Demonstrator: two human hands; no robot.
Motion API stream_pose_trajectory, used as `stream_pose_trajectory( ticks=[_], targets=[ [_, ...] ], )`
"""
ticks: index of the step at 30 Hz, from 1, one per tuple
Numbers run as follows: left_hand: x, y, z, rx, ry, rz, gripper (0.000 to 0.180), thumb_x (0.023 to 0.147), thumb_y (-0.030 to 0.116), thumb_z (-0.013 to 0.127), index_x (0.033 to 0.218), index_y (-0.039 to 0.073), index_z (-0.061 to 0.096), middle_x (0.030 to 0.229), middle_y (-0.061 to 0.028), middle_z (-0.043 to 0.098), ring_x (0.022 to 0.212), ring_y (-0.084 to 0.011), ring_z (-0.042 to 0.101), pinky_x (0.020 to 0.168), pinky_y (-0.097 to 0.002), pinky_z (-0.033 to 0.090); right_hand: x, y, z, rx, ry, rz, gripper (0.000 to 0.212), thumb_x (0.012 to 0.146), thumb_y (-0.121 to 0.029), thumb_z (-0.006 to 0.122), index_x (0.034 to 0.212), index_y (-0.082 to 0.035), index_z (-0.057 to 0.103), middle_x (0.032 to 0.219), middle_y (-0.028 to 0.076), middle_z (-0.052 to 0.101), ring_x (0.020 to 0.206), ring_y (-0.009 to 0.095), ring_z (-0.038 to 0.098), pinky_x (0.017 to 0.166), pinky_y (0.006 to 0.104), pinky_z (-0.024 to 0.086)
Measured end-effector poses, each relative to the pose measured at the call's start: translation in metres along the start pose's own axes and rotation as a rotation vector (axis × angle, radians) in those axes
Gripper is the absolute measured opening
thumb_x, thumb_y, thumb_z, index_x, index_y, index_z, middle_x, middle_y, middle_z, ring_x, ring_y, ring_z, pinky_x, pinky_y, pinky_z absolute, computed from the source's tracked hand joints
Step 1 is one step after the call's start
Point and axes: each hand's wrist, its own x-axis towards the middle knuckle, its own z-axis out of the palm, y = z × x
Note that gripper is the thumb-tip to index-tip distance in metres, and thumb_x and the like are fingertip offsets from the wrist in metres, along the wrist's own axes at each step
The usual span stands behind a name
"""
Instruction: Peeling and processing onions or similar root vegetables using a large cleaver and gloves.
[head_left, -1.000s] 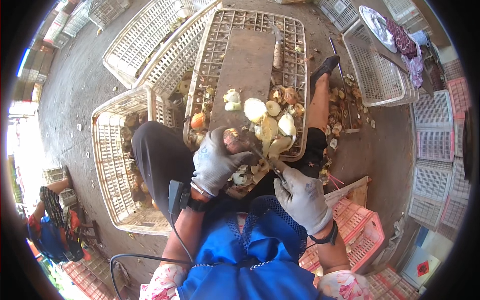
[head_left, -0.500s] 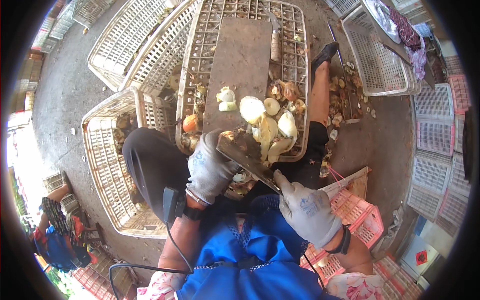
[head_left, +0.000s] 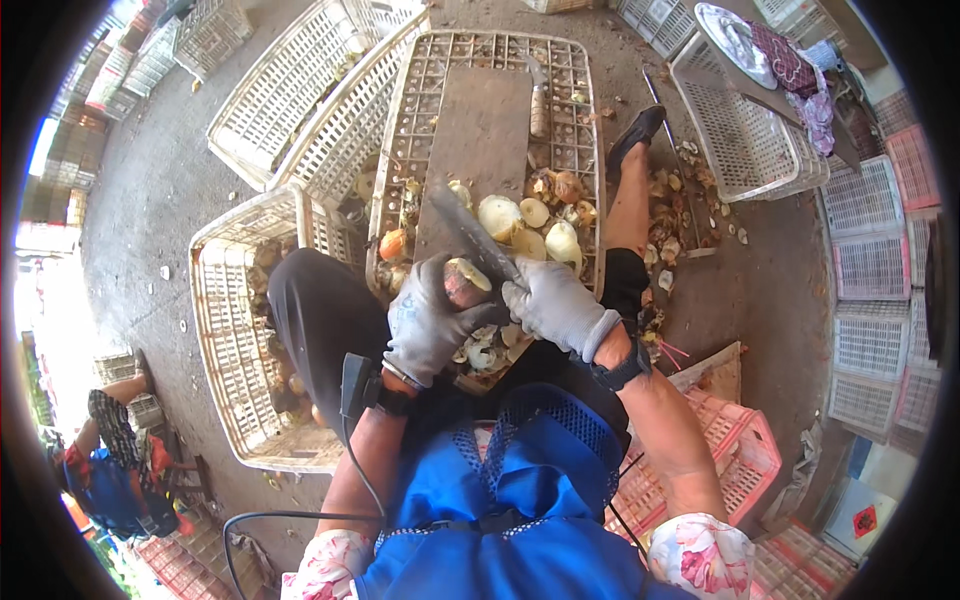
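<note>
In my left hand (head_left: 420, 320), gloved in grey, is a brownish-red onion (head_left: 464, 290) with a pale cut face on top. My right hand (head_left: 562, 305), in a matching glove, grips a knife (head_left: 472, 238) whose dark broad blade slants away to the left, just beyond the onion. The knife's handle is mostly hidden by my fingers. Beyond both hands, peeled pale onions (head_left: 499, 217) lie at the near end of a brown board (head_left: 478, 125). An orange-skinned onion piece (head_left: 393, 243) sits left of the board, and brown onion skins (head_left: 556, 186) lie on the right.
The board rests on a pale plastic crate (head_left: 381, 175). A second knife with a wooden handle (head_left: 538, 112) lies there. A crate of onions (head_left: 215, 350) stands left, a pink crate (head_left: 735, 450) right. Peel scraps (head_left: 662, 240) litter the floor. Another person (head_left: 120, 470) is at far left.
My right hand has moved inward and away from me, swinging the knife tip away. The onion's pale cut face now shows in my left hand. The whole view has shifted slightly.
</note>
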Motion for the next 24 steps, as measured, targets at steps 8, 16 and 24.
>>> stream_pose_trajectory(
  ticks=[8, 16, 24],
  targets=[
    [-0.004, 0.003, -0.010, -0.011, -0.094, 0.137, 0.089, 0.063, 0.026, 0.092, 0.142, 0.009, 0.053, 0.131, -0.0199, 0.062, 0.121, -0.0396, 0.059, 0.103, -0.0469, 0.048, -0.040, 0.030, 0.040, 0.153, 0.252, 0.004, 0.022, 0.101, -0.020, 0.061, 0.099, 0.001, 0.059, 0.070, 0.007, 0.064, 0.054, 0.013, 0.061, 0.050, 0.0326, 0.050],
    [0.004, -0.022, -0.008, -0.163, -0.137, 0.208, 0.090, 0.062, 0.013, 0.089, 0.143, 0.000, 0.051, 0.132, -0.0192, 0.061, 0.125, -0.0327, 0.059, 0.107, -0.0406, 0.048, -0.055, 0.026, 0.040, 0.192, 0.163, 0.024, 0.025, 0.102, -0.024, 0.061, 0.102, 0.001, 0.060, 0.070, 0.006, 0.063, 0.058, 0.012, 0.062, 0.049, 0.0310, 0.051],
    [0.002, 0.001, -0.027, -0.940, -0.248, -0.246, 0.083, 0.077, 0.026, 0.077, 0.147, -0.002, 0.043, 0.133, -0.0138, 0.060, 0.120, -0.0248, 0.062, 0.105, -0.0364, 0.050, -0.088, 0.016, 0.041, 0.481, 0.290, -0.041, 0.017, 0.103, -0.017, 0.062, 0.104, 0.000, 0.062, 0.072, 0.002, 0.064, 0.056, 0.006, 0.058, 0.050, 0.0232, 0.050]
  ],
)
